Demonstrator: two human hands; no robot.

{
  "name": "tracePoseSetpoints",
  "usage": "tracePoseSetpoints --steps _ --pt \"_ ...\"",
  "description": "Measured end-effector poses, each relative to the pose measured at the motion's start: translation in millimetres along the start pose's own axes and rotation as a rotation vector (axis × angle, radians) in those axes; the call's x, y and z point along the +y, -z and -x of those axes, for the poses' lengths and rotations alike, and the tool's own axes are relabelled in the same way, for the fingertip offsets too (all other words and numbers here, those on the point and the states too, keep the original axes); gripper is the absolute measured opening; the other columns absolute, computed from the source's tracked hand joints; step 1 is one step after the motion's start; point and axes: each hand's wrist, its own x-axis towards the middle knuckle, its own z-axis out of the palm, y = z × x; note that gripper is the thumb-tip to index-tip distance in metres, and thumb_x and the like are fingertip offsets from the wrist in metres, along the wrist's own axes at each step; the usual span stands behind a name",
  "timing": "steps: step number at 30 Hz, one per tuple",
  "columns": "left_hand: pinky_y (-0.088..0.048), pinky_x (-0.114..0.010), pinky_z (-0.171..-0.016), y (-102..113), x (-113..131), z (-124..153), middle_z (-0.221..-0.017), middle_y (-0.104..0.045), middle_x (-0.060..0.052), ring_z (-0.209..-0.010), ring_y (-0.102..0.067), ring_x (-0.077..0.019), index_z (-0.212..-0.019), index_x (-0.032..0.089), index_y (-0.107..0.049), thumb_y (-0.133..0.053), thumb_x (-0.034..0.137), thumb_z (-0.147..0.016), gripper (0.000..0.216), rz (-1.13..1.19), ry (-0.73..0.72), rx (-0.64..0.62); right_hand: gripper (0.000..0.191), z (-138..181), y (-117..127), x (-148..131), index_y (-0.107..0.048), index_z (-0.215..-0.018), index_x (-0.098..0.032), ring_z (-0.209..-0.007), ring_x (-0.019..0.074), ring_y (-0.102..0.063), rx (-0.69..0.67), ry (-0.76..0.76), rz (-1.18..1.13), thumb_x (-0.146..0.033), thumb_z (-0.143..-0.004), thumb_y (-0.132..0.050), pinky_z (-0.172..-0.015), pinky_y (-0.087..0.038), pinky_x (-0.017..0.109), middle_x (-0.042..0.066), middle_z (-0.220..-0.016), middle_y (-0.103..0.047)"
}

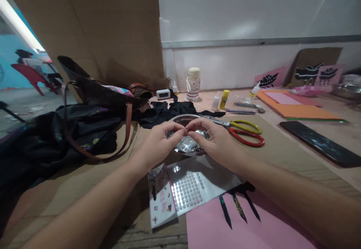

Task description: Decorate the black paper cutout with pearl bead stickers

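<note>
My left hand (159, 141) and my right hand (216, 140) meet over a shiny metal bowl (189, 149) in the middle of the table. The fingertips of both hands are pinched together and touch each other; whatever is between them is too small to make out. Just below the bowl lies a packet of stick-on pearl beads (187, 189) in clear wrap, beside a small sticker card (160, 200). A pink paper sheet (239, 226) with dark narrow strips on it lies under my right forearm.
Scissors (242, 132) with yellow and red handles lie right of the bowl. A dark phone (321, 143) lies farther right. Black fabric scraps (166, 113), a handbag (96, 94), a small bottle (193, 83), a glue stick (225, 99) and orange paper (299, 110) sit behind. Cardboard (93, 27) stands at the back.
</note>
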Motion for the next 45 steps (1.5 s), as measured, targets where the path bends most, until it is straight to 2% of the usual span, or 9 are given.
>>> tracePoseSetpoints --steps 8,14,20,27,45 --pt "-0.045 -0.026 -0.080 -3 -5 -1 -0.087 -0.071 0.001 -0.081 -0.061 -0.0144 -0.087 0.019 -0.072 -0.058 0.025 -0.090 0.016 -0.043 -0.057 0.038 0.007 0 -1 3 -0.064 -0.098 -0.021 -0.088 0.0135 -0.066 -0.003 -0.007 -0.030 -0.019 -0.092 -0.061 -0.081 -0.051 0.027 0.000 -0.093 -0.071" --pt "-0.046 -0.026 -0.082 -7 -5 1 -0.089 -0.072 0.000 -0.083 -0.062 -0.0150 -0.090 0.019 -0.074 -0.061 0.029 -0.092 0.016 -0.128 -0.124 0.089 0.002 0 -1 4 -0.063 -0.094 -0.021 -0.085 0.0138 -0.064 0.006 -0.026 -0.051 -0.022 -0.093 -0.062 -0.079 -0.050 0.028 0.000 -0.090 -0.068" --pt "-0.048 -0.026 -0.084 -8 -5 1 -0.097 -0.074 -0.002 -0.090 -0.065 -0.0154 -0.097 0.018 -0.075 -0.060 0.028 -0.094 0.018 -0.068 -0.177 0.048 0.003 -2 0 8 -0.063 -0.094 -0.022 -0.086 0.0139 -0.062 0.020 -0.057 -0.066 -0.022 -0.093 -0.060 -0.078 -0.048 0.029 0.000 -0.092 -0.067" --pt "-0.049 -0.026 -0.081 -5 -4 1 -0.092 -0.074 -0.001 -0.086 -0.066 -0.0153 -0.092 0.020 -0.078 -0.069 0.031 -0.088 0.014 -0.067 -0.128 0.060 0.003 -2 1 7 -0.062 -0.090 -0.021 -0.082 0.0136 -0.060 -0.007 -0.085 -0.062 -0.020 -0.092 -0.060 -0.074 -0.046 0.029 -0.001 -0.087 -0.066" --pt "-0.050 -0.025 -0.082 -4 -2 2 -0.090 -0.075 0.001 -0.085 -0.067 -0.0157 -0.085 0.021 -0.078 -0.061 0.021 -0.087 0.017 -0.060 -0.111 0.036 0.009 -1 -1 11 -0.063 -0.097 -0.021 -0.087 0.0154 -0.064 -0.050 -0.050 -0.133 -0.021 -0.096 -0.054 -0.081 -0.050 0.032 0.001 -0.091 -0.067"
